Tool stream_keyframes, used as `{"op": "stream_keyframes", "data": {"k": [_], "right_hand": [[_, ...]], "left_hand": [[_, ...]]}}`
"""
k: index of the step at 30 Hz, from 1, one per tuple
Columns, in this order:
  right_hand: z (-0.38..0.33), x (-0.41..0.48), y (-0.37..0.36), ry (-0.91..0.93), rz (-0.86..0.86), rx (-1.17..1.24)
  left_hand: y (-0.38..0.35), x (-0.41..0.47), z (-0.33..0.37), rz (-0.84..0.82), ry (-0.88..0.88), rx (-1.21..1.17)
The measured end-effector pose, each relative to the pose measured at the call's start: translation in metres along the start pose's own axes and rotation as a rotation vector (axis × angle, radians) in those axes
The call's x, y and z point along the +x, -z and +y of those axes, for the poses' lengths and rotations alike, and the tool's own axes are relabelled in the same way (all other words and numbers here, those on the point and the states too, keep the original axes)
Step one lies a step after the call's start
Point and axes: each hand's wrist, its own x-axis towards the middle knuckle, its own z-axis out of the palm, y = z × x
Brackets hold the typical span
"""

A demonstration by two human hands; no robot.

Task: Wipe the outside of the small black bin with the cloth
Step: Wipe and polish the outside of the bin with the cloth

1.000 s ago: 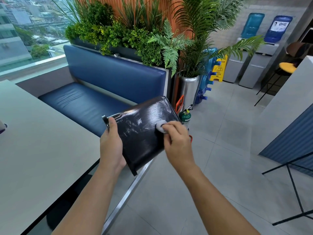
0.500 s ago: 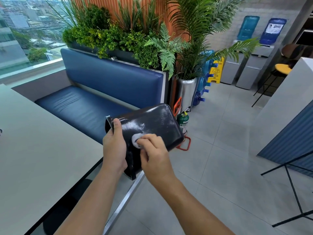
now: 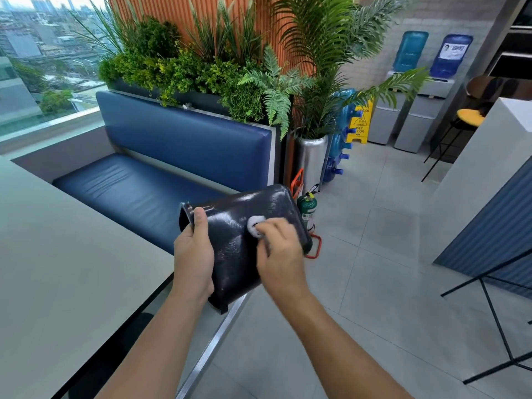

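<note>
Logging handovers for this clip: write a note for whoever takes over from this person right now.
Left hand grips the small black bin at its rim end, holding it on its side in the air beside the table.
Right hand pinches the cloth and presses it on the bin's upper face.
Done: that face shows wipe streaks.
Left, probably: the faces out of view, which cannot be judged here; turn the bin to reach them.

Most of cloth (image 3: 254, 223) hidden under right hand (image 3: 277, 249), itself motion-blurred; left hand (image 3: 194, 263) covers part of black bin (image 3: 236, 263) rim; fire extinguisher (image 3: 307, 208) partly behind it.
</note>
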Motion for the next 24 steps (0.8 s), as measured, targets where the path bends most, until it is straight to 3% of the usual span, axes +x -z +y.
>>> {"op": "stream_keyframes", "data": {"k": [5,14,20,24], "right_hand": [[-0.018,-0.021,-0.008,0.109,-0.118,0.053],[0.03,0.028,0.018,-0.105,0.031,-0.067],[-0.036,-0.01,-0.015,0.076,-0.075,0.073],[-0.014,-0.001,-0.006,0.083,-0.053,0.06]], "left_hand": [[0.0,0.001,-0.001,-0.005,0.003,0.029],[0.012,0.003,0.006,-0.023,0.028,-0.012],[0.002,0.001,-0.002,-0.075,-0.057,0.116],[0.009,0.003,-0.002,-0.065,-0.045,0.069]]}}
